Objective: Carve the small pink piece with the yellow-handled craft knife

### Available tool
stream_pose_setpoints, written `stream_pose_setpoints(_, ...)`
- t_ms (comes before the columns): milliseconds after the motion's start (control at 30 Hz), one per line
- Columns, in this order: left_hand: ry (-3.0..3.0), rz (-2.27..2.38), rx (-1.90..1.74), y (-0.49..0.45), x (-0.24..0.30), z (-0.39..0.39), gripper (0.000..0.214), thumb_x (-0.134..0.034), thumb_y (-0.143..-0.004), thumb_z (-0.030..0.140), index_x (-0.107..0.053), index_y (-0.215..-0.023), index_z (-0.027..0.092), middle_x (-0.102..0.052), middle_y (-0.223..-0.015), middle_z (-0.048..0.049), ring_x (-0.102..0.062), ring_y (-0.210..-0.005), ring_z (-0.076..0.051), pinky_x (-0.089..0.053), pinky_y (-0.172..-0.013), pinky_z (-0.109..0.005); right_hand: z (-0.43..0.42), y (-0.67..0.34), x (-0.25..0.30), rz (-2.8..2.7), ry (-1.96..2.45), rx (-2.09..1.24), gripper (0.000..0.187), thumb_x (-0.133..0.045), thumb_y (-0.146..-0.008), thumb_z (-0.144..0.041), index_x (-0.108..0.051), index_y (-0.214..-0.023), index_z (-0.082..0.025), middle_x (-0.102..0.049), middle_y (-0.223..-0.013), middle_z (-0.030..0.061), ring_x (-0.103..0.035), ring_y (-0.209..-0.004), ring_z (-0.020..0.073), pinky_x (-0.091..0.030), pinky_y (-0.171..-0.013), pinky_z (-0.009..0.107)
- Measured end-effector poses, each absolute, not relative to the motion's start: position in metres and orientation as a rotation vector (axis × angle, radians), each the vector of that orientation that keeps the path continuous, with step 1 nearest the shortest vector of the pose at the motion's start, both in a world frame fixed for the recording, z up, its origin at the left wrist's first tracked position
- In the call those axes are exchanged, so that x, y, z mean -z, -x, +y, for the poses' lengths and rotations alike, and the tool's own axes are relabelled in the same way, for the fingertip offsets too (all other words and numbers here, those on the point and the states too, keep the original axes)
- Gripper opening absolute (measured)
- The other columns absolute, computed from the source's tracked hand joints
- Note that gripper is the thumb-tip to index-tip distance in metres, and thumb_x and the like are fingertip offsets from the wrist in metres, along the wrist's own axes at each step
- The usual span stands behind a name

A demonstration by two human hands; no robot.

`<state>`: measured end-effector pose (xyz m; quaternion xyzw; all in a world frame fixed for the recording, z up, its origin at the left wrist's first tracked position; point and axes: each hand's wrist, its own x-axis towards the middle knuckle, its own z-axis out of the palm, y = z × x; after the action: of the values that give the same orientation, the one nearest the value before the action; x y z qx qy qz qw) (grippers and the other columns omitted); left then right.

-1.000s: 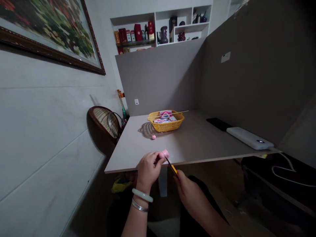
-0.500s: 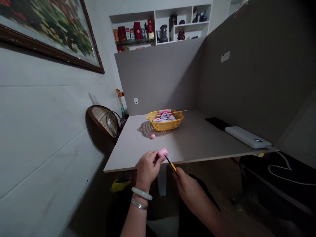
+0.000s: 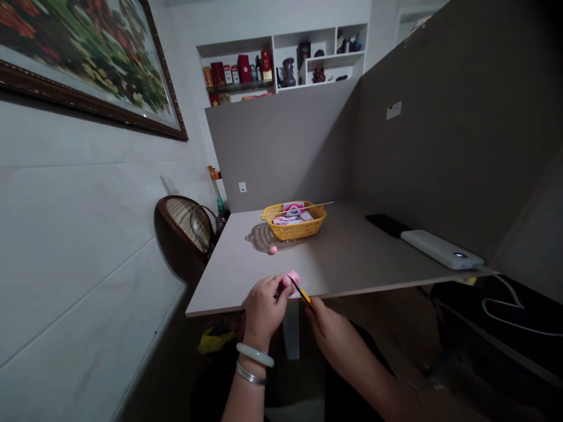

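My left hand (image 3: 263,305) is closed on a small pink roll (image 3: 292,278) at the front edge of the grey table (image 3: 352,258). My right hand (image 3: 331,331) grips a thin tool with a yellow handle and dark tip (image 3: 301,292), its tip touching the pink roll. A small pink ball (image 3: 273,249) lies on the table further back. Behind it stands a yellow basket (image 3: 295,221) with pink packets and a thin wooden stick (image 3: 303,207) across its rim.
A white power bank (image 3: 441,249) and a dark phone (image 3: 386,223) lie at the table's right side, with a white cable (image 3: 510,305) beyond. Grey partition walls close the back and right. A wooden chair back (image 3: 180,225) stands at the left.
Both hands hold the same grip; the tool's tip has slid slightly closer into the pink roll. The view has tilted a little, shifting the scene downward.
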<state>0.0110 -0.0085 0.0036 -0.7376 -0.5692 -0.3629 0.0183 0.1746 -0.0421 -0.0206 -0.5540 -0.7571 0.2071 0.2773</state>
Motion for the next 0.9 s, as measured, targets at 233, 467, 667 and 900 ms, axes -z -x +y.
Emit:
stream_pose_setpoints(233, 2.302, -1.77, 1.126, -0.011, -0.002, -0.009, 0.017, -0.052, -0.089, 0.037, -0.061, -0.086, 0.023, -0.063, -0.081, -0.0007, -0.056, -0.077, -0.016, -0.036, -0.066, -0.025, -0.046, -0.178, 0.025, -1.991, 1.483, -0.637, 0.025, -0.024, -0.097, -0.029, -0.048, -0.095, -0.022, -0.067, -0.081, 0.0053, -0.064, -0.073, 0.0169, -0.031, -0.058, 0.022)
stream_pose_setpoints(467, 2.295, -1.766, 1.132, -0.01, -0.002, -0.007, 0.017, -0.051, -0.09, 0.036, -0.061, -0.088, 0.023, -0.062, -0.08, -0.0001, -0.055, -0.075, -0.015, -0.036, -0.067, -0.025, -0.038, -0.171, 0.01, -2.062, 1.543, -0.516, 0.024, -0.026, -0.097, -0.026, -0.049, -0.092, -0.021, -0.067, -0.08, 0.0055, -0.063, -0.071, 0.0159, -0.028, -0.056, 0.022)
stream_pose_setpoints(667, 2.302, -1.738, 1.152, -0.011, -0.004, -0.008, 0.017, -0.052, -0.09, 0.037, -0.06, -0.086, 0.022, -0.062, -0.081, 0.0002, -0.054, -0.076, -0.015, -0.037, -0.068, -0.025, -0.05, -0.18, 0.016, -2.041, 1.54, -0.59, 0.023, -0.027, -0.098, -0.027, -0.048, -0.092, -0.021, -0.067, -0.08, 0.0048, -0.064, -0.072, 0.0161, -0.028, -0.056, 0.022)
stream_pose_setpoints(900, 2.314, -1.768, 1.14, -0.01, -0.003, -0.007, 0.016, -0.054, -0.089, 0.036, -0.061, -0.088, 0.023, -0.062, -0.082, 0.0001, -0.054, -0.077, -0.015, -0.037, -0.068, -0.025, -0.042, -0.174, 0.006, -2.091, 1.571, -0.495, 0.021, -0.028, -0.097, -0.024, -0.048, -0.091, -0.02, -0.068, -0.084, 0.0069, -0.065, -0.073, 0.0167, -0.027, -0.056, 0.023)
